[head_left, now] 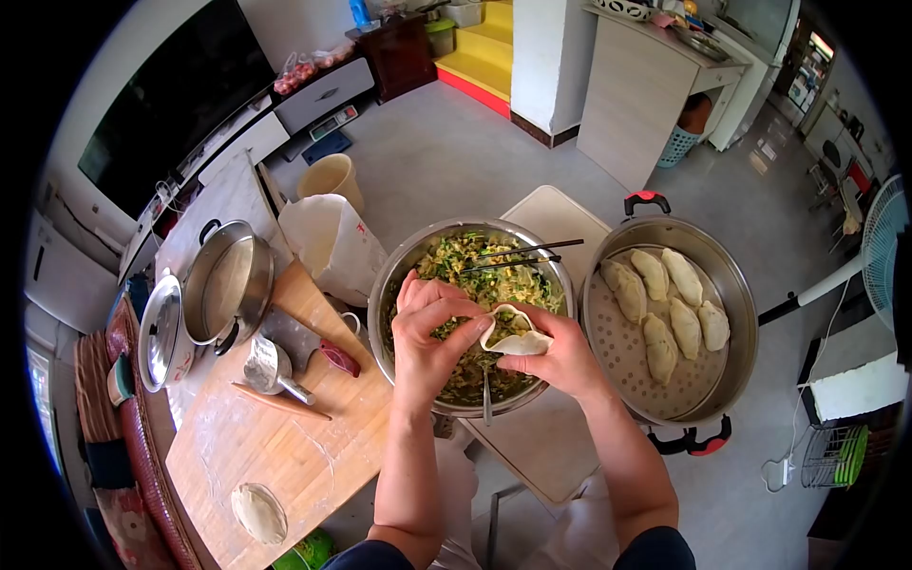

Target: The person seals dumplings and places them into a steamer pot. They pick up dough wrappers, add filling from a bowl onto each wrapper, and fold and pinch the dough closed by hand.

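My left hand [429,328] pinches the left edge of a half-folded dumpling [516,339], thumb and fingertips closed on the dough. Cupped around its other side, my right hand [560,356] grips the wrapper; its upper part still gapes. Both hands are over a large metal bowl [385,356] of chopped green and yellow filling [446,255]. Dark chopsticks [532,252] rest across the filling, and a metal spoon handle [487,399] sticks out toward me. To the right, a steamer pot [746,351] holds several shaped dumplings [662,350] on its perforated tray.
On the left, a wooden board [313,456] carries a rolling pin [280,401], a cleaver [290,337], a metal scoop [268,366] and an oval dough piece [258,513]. A steel pot [228,280], a lid [164,332] and a white bag [332,237] stand beyond. A fan [883,256] is at far right.
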Demonstrator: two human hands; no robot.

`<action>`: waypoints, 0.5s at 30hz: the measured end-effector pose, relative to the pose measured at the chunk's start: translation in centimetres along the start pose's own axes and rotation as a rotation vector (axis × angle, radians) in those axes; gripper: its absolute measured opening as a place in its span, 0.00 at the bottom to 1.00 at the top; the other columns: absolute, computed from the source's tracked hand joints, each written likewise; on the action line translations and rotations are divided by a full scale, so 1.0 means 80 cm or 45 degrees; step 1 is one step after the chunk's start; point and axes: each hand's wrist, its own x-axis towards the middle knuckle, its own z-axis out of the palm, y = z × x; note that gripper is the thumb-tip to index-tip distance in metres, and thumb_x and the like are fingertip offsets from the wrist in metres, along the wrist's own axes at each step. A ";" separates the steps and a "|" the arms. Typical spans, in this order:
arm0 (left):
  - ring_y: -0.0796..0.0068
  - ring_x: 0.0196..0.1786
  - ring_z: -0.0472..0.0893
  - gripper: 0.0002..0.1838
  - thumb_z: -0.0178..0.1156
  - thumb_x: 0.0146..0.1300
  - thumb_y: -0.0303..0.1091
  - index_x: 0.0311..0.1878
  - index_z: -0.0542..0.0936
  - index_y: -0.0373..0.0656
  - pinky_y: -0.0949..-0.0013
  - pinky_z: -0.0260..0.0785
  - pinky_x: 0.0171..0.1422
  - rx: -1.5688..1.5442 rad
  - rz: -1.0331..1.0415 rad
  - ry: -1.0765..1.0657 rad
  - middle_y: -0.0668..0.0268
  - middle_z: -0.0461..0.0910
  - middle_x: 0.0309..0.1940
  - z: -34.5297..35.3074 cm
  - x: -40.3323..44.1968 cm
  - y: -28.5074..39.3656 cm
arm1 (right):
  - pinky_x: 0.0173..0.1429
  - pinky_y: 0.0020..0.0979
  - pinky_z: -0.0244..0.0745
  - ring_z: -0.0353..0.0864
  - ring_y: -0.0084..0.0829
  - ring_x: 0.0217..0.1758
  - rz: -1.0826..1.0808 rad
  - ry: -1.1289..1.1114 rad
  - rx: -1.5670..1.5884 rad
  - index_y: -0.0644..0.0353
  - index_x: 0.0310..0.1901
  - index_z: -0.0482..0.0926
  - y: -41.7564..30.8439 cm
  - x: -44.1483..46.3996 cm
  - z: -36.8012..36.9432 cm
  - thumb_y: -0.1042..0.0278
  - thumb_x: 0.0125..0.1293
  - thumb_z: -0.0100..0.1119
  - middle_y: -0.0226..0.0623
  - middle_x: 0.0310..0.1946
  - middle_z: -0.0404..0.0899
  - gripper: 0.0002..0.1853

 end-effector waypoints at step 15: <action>0.70 0.50 0.81 0.23 0.78 0.47 0.48 0.44 0.87 0.44 0.44 0.44 0.79 -0.333 -0.060 -0.413 0.69 0.84 0.40 -0.027 0.001 -0.012 | 0.58 0.31 0.77 0.84 0.29 0.52 -0.047 -0.016 -0.120 0.63 0.63 0.76 -0.002 -0.001 -0.007 0.75 0.51 0.78 0.40 0.51 0.85 0.35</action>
